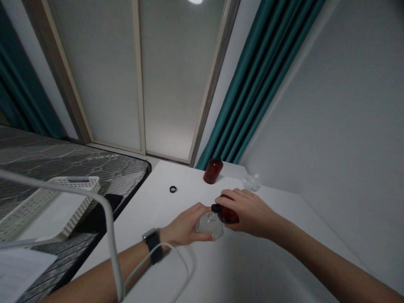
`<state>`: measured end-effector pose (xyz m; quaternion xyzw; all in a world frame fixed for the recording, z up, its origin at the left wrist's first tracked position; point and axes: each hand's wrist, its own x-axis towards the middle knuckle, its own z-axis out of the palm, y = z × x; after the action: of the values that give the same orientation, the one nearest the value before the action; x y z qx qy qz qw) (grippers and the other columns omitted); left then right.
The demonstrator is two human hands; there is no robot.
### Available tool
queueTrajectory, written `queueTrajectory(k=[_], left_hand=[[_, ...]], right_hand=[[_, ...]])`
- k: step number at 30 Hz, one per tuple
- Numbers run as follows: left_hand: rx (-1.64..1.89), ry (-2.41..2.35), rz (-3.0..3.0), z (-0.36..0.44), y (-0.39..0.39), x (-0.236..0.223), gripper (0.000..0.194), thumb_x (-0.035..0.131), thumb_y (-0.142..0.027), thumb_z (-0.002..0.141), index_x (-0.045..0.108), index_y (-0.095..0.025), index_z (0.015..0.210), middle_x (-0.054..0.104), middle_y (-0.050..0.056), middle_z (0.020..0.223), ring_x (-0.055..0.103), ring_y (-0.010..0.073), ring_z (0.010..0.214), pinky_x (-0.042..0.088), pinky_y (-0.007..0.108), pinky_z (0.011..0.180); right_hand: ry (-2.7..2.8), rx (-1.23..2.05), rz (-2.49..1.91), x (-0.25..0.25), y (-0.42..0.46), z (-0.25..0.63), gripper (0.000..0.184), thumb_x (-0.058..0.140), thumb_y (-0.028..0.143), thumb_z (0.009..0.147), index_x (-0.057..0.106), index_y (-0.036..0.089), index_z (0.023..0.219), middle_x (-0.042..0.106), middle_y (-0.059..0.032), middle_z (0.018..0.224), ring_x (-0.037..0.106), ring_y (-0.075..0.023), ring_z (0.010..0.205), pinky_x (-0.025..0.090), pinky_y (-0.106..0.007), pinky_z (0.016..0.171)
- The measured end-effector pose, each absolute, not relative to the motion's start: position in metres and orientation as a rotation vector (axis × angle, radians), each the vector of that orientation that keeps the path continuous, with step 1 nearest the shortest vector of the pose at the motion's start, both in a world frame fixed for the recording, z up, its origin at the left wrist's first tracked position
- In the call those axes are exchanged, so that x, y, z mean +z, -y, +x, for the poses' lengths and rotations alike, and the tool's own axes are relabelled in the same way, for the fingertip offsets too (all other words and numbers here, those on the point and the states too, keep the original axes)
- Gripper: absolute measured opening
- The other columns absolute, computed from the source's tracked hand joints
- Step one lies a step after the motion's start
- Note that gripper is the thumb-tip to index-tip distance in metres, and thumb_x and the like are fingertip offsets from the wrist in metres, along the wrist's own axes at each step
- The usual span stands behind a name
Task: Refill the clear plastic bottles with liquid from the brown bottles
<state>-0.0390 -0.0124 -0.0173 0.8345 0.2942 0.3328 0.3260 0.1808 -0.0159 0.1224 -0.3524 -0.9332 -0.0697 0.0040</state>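
My right hand [249,209] grips a dark red-brown bottle [227,213], tipped onto its side with its black neck pointing left. That neck is over the top of a clear glass bottle [210,227] on the white table. Around the glass bottle's left side curls my left hand [188,225], thumb and fingers on either side of it. Whether liquid is flowing between the two cannot be made out. A second red-brown bottle [213,171] with a black top stands farther back. A small black ring [173,189] lies on the table to the left.
Clear crumpled-looking plastic or glass [251,182] sits near the wall. On a grey patterned bed at left are a white perforated basket [91,187] and paper [23,273]. A white tube and cable [109,223] cross the foreground.
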Motion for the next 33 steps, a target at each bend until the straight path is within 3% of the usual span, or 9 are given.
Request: queueTrajectory(k=[5, 9, 11, 21, 23, 26, 29, 31, 33], left_hand=[[0.843, -0.769, 2.186, -0.040, 0.011, -0.020, 0.074, 0.081, -0.038, 0.077, 0.045, -0.026, 0.140, 0.056, 0.007, 0.118, 0.058, 0.0274, 0.109, 0.048, 0.039, 0.096], [0.816, -0.793, 2.181, -0.041, 0.012, -0.019, 0.072, 0.080, -0.038, 0.079, 0.043, -0.026, 0.139, 0.055, 0.006, 0.120, 0.058, 0.0257, 0.109, 0.048, 0.038, 0.096], [0.810, -0.794, 2.178, -0.041, 0.013, -0.017, 0.071, 0.079, -0.037, 0.079, 0.044, -0.026, 0.139, 0.055, 0.006, 0.120, 0.058, 0.0253, 0.108, 0.048, 0.037, 0.095], [0.824, -0.800, 2.176, -0.042, 0.015, -0.016, 0.069, 0.079, -0.035, 0.080, 0.044, -0.026, 0.139, 0.055, 0.007, 0.122, 0.057, 0.0255, 0.110, 0.047, 0.038, 0.096], [0.823, -0.801, 2.179, -0.042, 0.014, -0.016, 0.069, 0.078, -0.034, 0.081, 0.042, -0.026, 0.140, 0.054, 0.007, 0.124, 0.057, 0.0254, 0.111, 0.047, 0.038, 0.097], [0.831, -0.786, 2.196, -0.042, 0.014, -0.016, 0.072, 0.078, -0.034, 0.081, 0.040, -0.026, 0.142, 0.052, 0.008, 0.127, 0.055, 0.0259, 0.114, 0.045, 0.040, 0.101], [0.852, -0.744, 2.228, -0.044, 0.014, -0.012, 0.074, 0.078, -0.035, 0.079, 0.040, -0.024, 0.142, 0.049, 0.010, 0.131, 0.051, 0.0276, 0.120, 0.043, 0.042, 0.106], [0.884, -0.733, 2.252, -0.046, 0.014, -0.007, 0.070, 0.077, -0.035, 0.080, 0.043, -0.022, 0.139, 0.048, 0.012, 0.132, 0.049, 0.0285, 0.123, 0.041, 0.044, 0.108], [0.912, -0.751, 2.293, -0.052, 0.015, -0.001, 0.061, 0.074, -0.035, 0.081, 0.047, -0.021, 0.135, 0.049, 0.012, 0.131, 0.049, 0.0288, 0.123, 0.041, 0.045, 0.108]], right_hand=[[2.584, 0.265, -1.114, 0.121, 0.014, 0.189, 0.052, 0.076, 0.027, 0.074, 0.054, 0.027, 0.121, 0.062, -0.0065, 0.125, 0.061, -0.0259, 0.110, 0.049, -0.039, 0.091], [2.012, 0.455, -1.254, 0.075, 0.011, 0.202, 0.073, 0.076, 0.026, 0.068, 0.044, 0.025, 0.134, 0.056, -0.0104, 0.136, 0.057, -0.0289, 0.122, 0.045, -0.045, 0.103], [1.786, 0.519, -1.258, 0.047, 0.002, 0.205, 0.072, 0.072, 0.026, 0.069, 0.043, 0.023, 0.135, 0.055, -0.0114, 0.136, 0.055, -0.0297, 0.124, 0.041, -0.048, 0.108], [1.611, 0.576, -1.173, -0.003, -0.064, 0.180, 0.071, 0.071, 0.037, 0.073, 0.042, 0.021, 0.136, 0.059, -0.0121, 0.131, 0.060, -0.0272, 0.117, 0.044, -0.047, 0.106], [1.624, 0.577, -1.179, -0.002, -0.061, 0.182, 0.080, 0.074, 0.036, 0.070, 0.038, 0.022, 0.141, 0.056, -0.0133, 0.136, 0.056, -0.0296, 0.122, 0.042, -0.051, 0.107], [1.646, 0.384, -1.313, 0.001, -0.036, 0.191, 0.103, 0.083, 0.036, 0.059, 0.032, 0.022, 0.148, 0.044, -0.0171, 0.146, 0.038, -0.0406, 0.136, 0.027, -0.065, 0.112], [1.657, 0.184, -1.320, 0.002, 0.005, 0.194, 0.083, 0.071, 0.036, 0.078, 0.031, 0.022, 0.150, 0.048, -0.0175, 0.140, 0.043, -0.0380, 0.131, 0.033, -0.064, 0.108], [1.749, 0.321, -1.178, 0.000, 0.029, 0.189, 0.058, 0.054, 0.027, 0.090, 0.037, 0.025, 0.146, 0.058, -0.0134, 0.126, 0.055, -0.0297, 0.119, 0.045, -0.053, 0.100], [1.873, 0.485, -1.089, -0.006, 0.044, 0.180, 0.050, 0.054, 0.024, 0.090, 0.047, 0.026, 0.139, 0.056, -0.0116, 0.130, 0.053, -0.0275, 0.122, 0.048, -0.047, 0.099]])
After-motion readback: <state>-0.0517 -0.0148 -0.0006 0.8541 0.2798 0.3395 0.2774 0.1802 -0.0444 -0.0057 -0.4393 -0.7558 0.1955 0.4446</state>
